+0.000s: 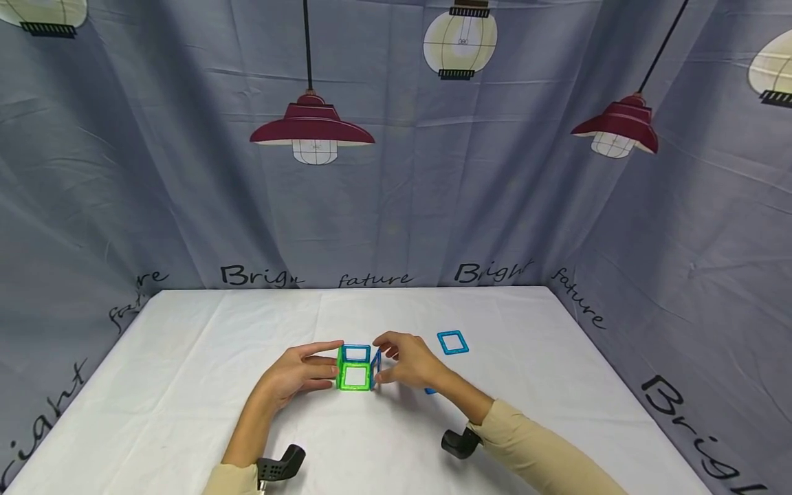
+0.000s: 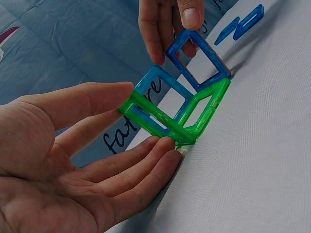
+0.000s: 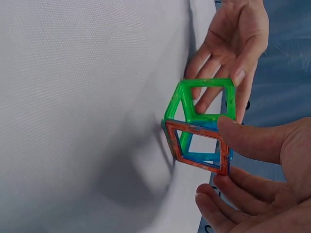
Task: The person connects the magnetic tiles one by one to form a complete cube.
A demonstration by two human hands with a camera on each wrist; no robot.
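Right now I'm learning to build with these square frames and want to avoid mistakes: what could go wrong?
The right hand holds the right-side blue square frame; released unseated, it might topple.
The left hand touches the upright green square frame; extra pressure could shift it.
A low right forearm could nudge the partly hidden loose blue frame.

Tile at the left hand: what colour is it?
The tile is green, clearest in the right wrist view.

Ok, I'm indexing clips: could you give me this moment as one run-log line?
left hand: holds green tile | right hand: pinches blue-orange tile | two blue tiles: on table
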